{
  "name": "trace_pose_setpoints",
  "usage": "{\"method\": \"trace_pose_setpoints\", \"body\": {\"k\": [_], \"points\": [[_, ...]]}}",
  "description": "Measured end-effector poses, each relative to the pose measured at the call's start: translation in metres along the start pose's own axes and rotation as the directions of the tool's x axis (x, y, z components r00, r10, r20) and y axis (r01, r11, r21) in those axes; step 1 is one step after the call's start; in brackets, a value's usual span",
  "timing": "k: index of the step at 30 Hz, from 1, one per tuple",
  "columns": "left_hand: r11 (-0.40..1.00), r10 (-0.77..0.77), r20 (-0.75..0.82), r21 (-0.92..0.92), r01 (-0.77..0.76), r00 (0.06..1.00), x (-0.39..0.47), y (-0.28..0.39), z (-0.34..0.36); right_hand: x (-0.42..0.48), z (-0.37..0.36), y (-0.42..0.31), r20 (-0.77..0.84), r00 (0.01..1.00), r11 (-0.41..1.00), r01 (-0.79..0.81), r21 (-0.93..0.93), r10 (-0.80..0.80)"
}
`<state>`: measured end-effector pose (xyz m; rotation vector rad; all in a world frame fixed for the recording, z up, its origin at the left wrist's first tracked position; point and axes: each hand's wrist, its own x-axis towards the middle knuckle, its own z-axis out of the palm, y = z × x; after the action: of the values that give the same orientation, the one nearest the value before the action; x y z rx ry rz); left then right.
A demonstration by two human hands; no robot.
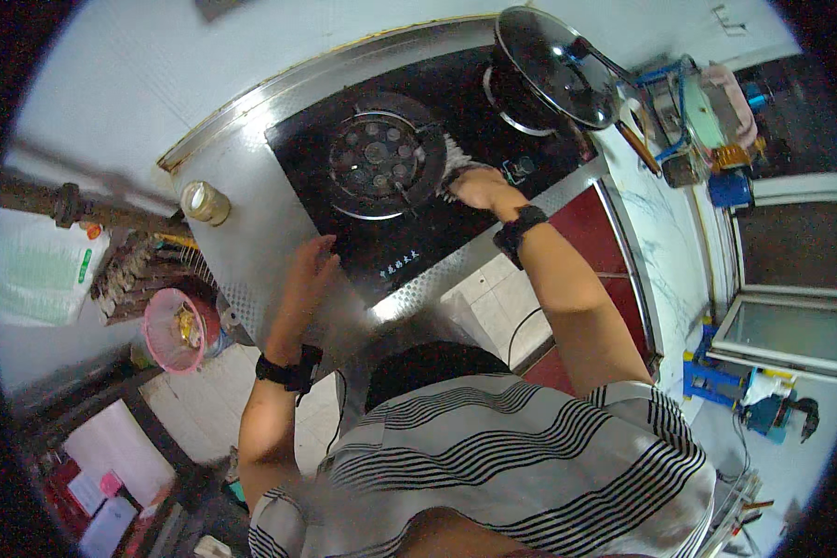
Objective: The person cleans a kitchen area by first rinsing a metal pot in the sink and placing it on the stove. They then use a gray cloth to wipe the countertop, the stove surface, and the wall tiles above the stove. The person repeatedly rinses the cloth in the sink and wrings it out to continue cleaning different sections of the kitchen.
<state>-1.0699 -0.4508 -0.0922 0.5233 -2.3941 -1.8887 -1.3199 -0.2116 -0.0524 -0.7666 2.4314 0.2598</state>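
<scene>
My right hand (476, 187) is closed around a grey-white cloth (456, 159) and presses it on the black glass gas cooktop (418, 237), just right of the left burner (375, 157). Part of the cloth shows beyond my fingers, against the burner's dark ring. My left hand (314, 261) rests, fingers apart and holding nothing, at the cooktop's left edge by the steel counter (251, 202). A small glass jar (206, 204) with pale contents stands on that counter. Over the right burner sits a dark pan with a glass lid (554, 66). I wear black bands on both wrists.
A pink plastic basket (174, 331) with some waste stands on the floor at the left, beside bundled sticks (139, 279). A blue wire rack (683, 104) with containers is on the right marble-look counter (652, 216). Red cabinet doors (589, 230) lie below the cooktop.
</scene>
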Motion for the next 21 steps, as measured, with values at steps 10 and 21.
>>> {"method": "trace_pose_setpoints", "body": {"k": [10, 21], "points": [[0.974, -0.026, 0.095, 0.228, 0.003, 0.995, 0.006, 0.032, 0.025, 0.044, -0.001, 0.044, -0.185, 0.983, 0.99, 0.023, 0.139, 0.003], [0.931, 0.221, 0.103, 0.273, -0.241, 0.97, 0.035, 0.088, 0.089, 0.056, 0.016, 0.162, -0.512, 0.854, 0.949, 0.086, 0.305, 0.087]]}}
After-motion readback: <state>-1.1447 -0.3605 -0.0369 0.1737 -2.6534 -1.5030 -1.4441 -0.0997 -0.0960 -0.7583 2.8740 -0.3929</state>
